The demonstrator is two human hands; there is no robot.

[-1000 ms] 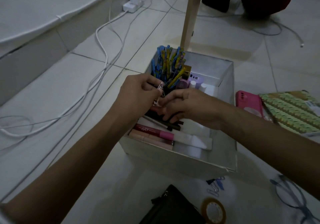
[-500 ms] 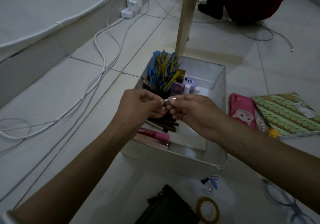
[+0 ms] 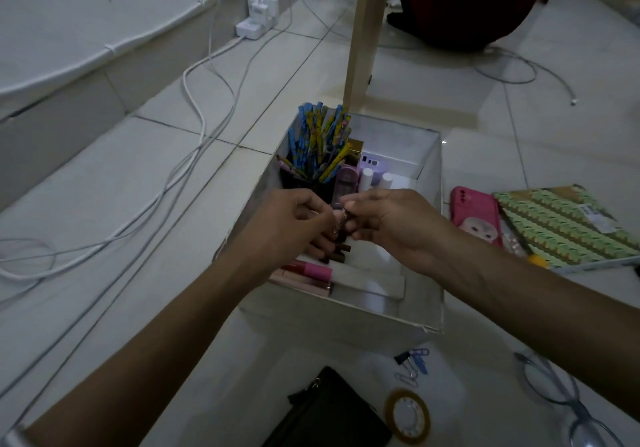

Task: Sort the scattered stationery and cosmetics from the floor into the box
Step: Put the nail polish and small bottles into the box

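The small metal clip, if a clip it is, is seen in the head view pinched between the curled fingertips of the left hand and the right hand, directly above the middle of the box. Its long axis is steeply tilted, lower end toward the left hand; a release straight down is judged sufficient.

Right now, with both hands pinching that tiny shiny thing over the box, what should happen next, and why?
Probably lower the small metallic item and let go: the left hand and right hand both pinch it directly above the open box.
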